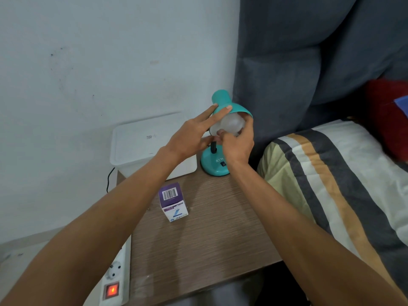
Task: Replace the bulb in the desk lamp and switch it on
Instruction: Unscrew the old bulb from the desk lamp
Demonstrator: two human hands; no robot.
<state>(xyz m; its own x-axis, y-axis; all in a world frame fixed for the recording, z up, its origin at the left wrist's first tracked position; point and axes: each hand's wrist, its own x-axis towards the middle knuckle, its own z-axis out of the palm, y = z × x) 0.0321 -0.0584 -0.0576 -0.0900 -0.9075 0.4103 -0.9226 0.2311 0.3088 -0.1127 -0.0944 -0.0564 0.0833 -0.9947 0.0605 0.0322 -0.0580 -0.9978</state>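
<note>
A teal desk lamp stands at the back of the wooden bedside table point(209, 235), its base point(212, 165) carrying a small black switch point(223, 164). My left hand point(194, 135) steadies the teal shade point(223, 104), two fingers laid along its rim and thumb below. Fingers of my right hand point(239, 143) wrap a white bulb point(231, 124) that sits in the mouth of the shade. The bulb is unlit. Closer to me, a purple and white bulb box point(173, 202) stands upright on the table.
A white lidded box point(141, 142) sits left of the lamp against the wall. A white power strip point(114, 277) with a lit red switch lies at the table's left edge. A bed with a striped pillow point(331, 177) and a grey headboard borders the right.
</note>
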